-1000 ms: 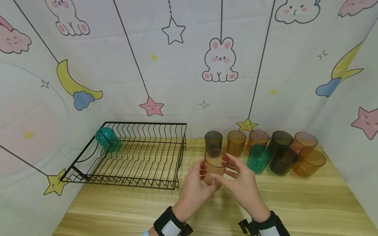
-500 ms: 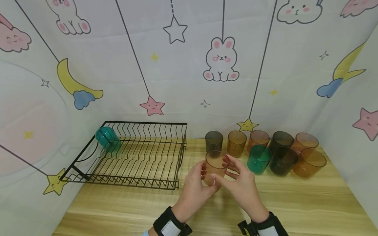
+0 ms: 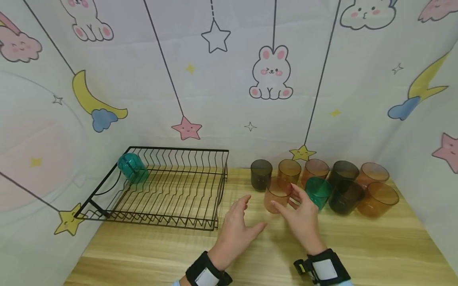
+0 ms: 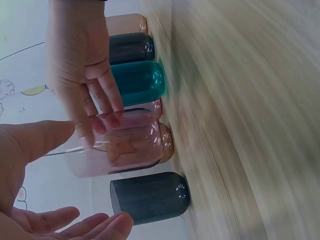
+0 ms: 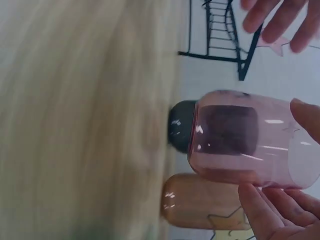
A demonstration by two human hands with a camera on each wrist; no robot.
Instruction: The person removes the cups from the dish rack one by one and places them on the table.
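Observation:
My right hand [image 3: 304, 220] holds a see-through pink cup [image 3: 273, 200] upright, thumb on the near side and fingers on the far side. In the right wrist view, the cup [image 5: 230, 142] appears raised off the table. My left hand [image 3: 234, 234] is apart from it, to the left, fingers loosely bent and thumb spread, with nothing in it. Behind the pink cup stand a dark grey cup [image 3: 261, 176] and an amber cup [image 3: 289, 169]. A green cup [image 3: 317, 190] stands just beyond my right hand, partly hidden by it.
More pink, dark and amber cups, such as the front amber cup [image 3: 377, 202], crowd the back right. A black wire dish rack [image 3: 179, 149] stands at the left, with a teal cup [image 3: 133, 167] tilted in its back left corner. A patterned cloth [image 3: 222, 91] hangs behind.
Both hands held the pink cup earlier. My left hand has let go, and my right hand has carried the cup a little to the right and away from me.

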